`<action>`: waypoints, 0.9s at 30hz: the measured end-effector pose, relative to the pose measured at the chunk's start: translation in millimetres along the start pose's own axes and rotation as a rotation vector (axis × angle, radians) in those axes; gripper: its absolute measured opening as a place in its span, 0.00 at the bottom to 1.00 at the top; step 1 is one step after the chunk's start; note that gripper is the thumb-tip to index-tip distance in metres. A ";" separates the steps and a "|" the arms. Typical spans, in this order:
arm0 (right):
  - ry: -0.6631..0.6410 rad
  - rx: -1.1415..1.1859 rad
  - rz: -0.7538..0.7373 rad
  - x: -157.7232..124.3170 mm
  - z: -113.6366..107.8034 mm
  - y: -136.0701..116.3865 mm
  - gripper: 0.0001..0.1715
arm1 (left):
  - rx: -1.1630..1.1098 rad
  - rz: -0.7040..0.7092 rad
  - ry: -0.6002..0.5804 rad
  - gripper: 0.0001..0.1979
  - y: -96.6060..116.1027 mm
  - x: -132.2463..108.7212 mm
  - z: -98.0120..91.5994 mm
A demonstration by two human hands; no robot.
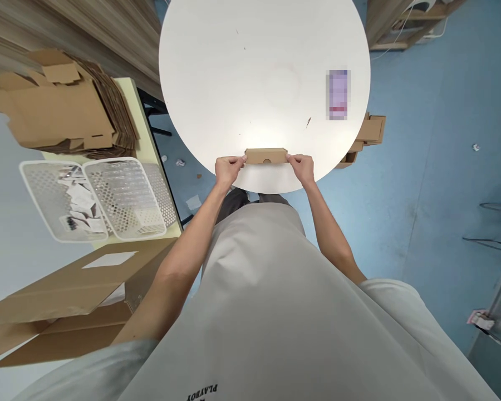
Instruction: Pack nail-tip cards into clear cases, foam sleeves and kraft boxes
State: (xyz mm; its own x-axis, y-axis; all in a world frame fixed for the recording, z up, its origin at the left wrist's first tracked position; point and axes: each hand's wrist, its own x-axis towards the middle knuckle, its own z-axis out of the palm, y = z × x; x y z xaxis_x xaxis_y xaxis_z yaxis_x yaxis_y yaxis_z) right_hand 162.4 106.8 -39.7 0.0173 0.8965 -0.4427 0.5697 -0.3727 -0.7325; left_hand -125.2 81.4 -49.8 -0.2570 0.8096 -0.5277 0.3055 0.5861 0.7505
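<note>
A small brown cardboard box is held level at the near edge of the round white table. A half-round thumb notch shows on its near side. My left hand pinches the box's left end between thumb and fingers. At the opposite end, my right hand pinches the right corner the same way. The underside of the box is hidden, so I cannot tell whether it touches the tabletop. Off to the right on the table lies a blurred purple rectangular item, apart from both hands.
Flattened cardboard boxes are stacked on a side table at left. Beside them stand a white basket of small packets and another perforated basket. A large open carton is nearer me. Small brown boxes sit below the table's right edge.
</note>
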 end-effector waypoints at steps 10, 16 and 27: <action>0.030 0.034 -0.014 15.6 3.1 -2.2 0.35 | -0.063 -0.117 0.028 0.16 0.9 16.5 10.9; 0.015 0.009 -0.050 25.5 4.7 -0.1 0.35 | 0.043 -0.044 0.078 0.11 0.1 23.3 15.7; -0.035 -0.053 -0.052 20.2 -5.7 -2.9 0.30 | 0.118 0.015 0.211 0.12 11.5 -18.4 36.1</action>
State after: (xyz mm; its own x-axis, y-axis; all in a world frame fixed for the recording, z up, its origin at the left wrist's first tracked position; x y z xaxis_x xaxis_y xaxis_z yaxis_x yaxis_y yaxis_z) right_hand 165.8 127.4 -43.6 -0.0418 0.9048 -0.4238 0.6116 -0.3122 -0.7270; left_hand -83.8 74.4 -45.9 -0.4337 0.8012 -0.4123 0.4131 0.5834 0.6992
